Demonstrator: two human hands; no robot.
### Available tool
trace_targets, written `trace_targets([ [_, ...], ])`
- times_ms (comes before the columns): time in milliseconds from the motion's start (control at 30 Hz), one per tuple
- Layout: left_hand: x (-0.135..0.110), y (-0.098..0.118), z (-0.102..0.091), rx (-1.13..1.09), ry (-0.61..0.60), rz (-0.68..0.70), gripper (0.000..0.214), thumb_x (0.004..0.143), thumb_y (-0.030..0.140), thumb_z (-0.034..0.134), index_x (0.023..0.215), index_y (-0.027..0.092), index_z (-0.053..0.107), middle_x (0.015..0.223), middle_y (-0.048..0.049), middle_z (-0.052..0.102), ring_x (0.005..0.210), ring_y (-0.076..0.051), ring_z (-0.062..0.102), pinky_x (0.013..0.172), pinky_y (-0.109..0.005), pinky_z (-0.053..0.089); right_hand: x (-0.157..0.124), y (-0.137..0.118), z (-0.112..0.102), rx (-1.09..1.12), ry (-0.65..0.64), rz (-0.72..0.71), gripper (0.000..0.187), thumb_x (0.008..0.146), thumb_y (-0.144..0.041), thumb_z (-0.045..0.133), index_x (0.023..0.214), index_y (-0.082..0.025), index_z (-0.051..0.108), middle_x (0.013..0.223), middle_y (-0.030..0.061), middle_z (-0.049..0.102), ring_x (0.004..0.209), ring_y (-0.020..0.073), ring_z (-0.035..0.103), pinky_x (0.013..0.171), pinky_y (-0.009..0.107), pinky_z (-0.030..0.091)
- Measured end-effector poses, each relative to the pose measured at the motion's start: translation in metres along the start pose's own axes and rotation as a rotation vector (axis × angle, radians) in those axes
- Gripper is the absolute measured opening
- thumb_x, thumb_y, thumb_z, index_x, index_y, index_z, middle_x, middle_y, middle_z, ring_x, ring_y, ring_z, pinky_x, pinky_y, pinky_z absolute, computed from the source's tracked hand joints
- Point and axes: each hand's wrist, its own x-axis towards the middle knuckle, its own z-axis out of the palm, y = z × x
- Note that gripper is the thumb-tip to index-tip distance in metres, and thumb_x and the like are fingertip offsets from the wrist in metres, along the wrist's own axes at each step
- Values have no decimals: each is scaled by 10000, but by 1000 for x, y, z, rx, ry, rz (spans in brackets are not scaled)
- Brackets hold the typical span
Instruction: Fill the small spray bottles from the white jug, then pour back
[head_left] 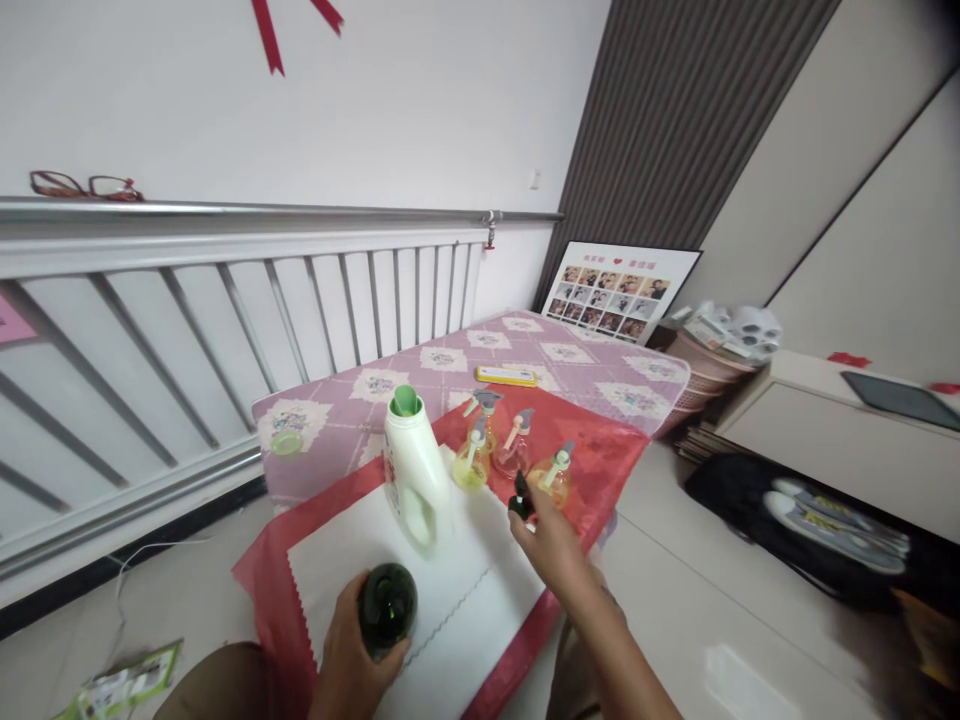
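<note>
My left hand (356, 650) is wrapped round a dark green bottle (388, 604), seen from above over the white mat (457, 620). Between the fingers of my right hand (547, 535) is a small black bottle top (520, 492) with a narrow upper end. A white detergent jug (424, 475) with a green pouring spout (405, 400) stands between and beyond my hands. Past my right hand are several small spray bottles: a yellow one (471, 470), a pink one (513, 455) and an orange-yellow one (553, 480), all with grey heads.
Red cloth (592, 430) lies under the bottles on a pink patterned table cover (517, 335). A yellow-edged box (506, 376) and a pale green cap (286, 442) rest on it. The white radiator (315, 310) borders the far side; a photo board (619, 290) leans at the back.
</note>
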Motion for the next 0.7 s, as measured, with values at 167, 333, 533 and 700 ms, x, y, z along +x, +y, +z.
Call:
trace_targets([
  [167, 1, 3, 0, -35, 15, -29, 807, 575, 330, 748, 1288, 144, 419, 1283, -171, 577, 1188, -335, 577, 1007, -485, 485, 10, 3, 25, -104, -82, -53, 304, 755, -183, 529, 1036, -204, 644, 880, 61, 622, 774, 207, 619, 685, 309, 483],
  [333, 0, 11, 1, -66, 42, -39, 793, 570, 273, 727, 1292, 168, 415, 1295, -149, 561, 1207, -319, 559, 1043, -490, 449, 15, 11, 51, -148, -114, -10, 249, 717, -118, 556, 909, -207, 687, 822, 61, 631, 655, 190, 613, 600, 288, 438],
  [533, -2, 19, 6, -62, 113, 23, 781, 586, 233, 682, 1311, 162, 402, 1289, -143, 552, 1198, -313, 555, 1043, -495, 442, 10, 30, 63, -58, -67, 27, 265, 617, -120, 592, 836, -220, 703, 731, 46, 665, 719, 259, 645, 669, 374, 494],
  [700, -3, 20, 3, -86, 70, -11, 793, 578, 216, 707, 1310, 166, 405, 1301, -154, 551, 1214, -327, 544, 1049, -519, 432, 5, 14, 59, 157, 27, -8, 357, 752, -318, 571, 1079, -187, 629, 1004, 119, 698, 952, 285, 658, 845, 464, 502],
])
